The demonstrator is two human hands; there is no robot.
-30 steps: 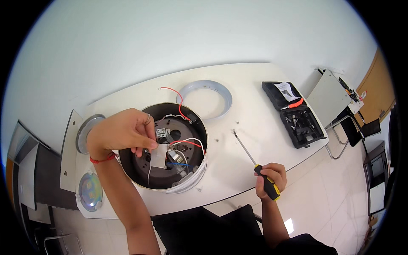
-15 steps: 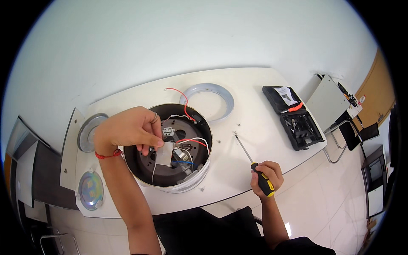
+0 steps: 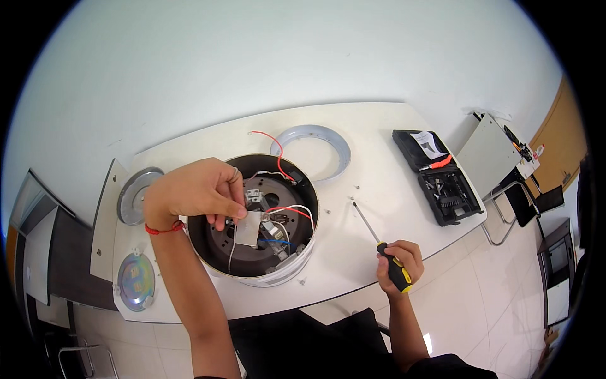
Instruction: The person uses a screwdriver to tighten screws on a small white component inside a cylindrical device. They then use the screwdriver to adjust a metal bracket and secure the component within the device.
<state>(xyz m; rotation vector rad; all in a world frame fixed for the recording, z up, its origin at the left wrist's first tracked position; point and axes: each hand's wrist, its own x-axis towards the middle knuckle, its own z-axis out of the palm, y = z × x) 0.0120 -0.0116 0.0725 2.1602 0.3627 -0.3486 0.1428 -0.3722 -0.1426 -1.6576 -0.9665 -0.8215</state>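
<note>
My left hand (image 3: 205,192) is closed in a pinch on a small pale grey plate (image 3: 249,229), held over the opening of a round white-sided appliance housing (image 3: 278,278). Inside the dark housing lie a bracketed metal part (image 3: 273,237), a white connector block (image 3: 254,194), and red, white and blue wires. A longer red wire (image 3: 278,145) rises out past the far rim. My right hand (image 3: 402,262) is wrapped round the black-and-yellow handle of a screwdriver (image 3: 392,264). Its tip points away to the upper left, near several small screws (image 3: 357,186) on the white table.
A pale blue-grey ring (image 3: 341,148) lies behind the housing. An open black tool case (image 3: 448,192) with an orange-handled tool (image 3: 435,164) sits at the right. To the left are a round metal pan (image 3: 129,202) and a shiny disc (image 3: 136,284). The table's near edge (image 3: 353,290) runs below.
Both hands keep their holds on the plate and the screwdriver. The whole view has shifted very slightly; nothing has been taken up or let go.
</note>
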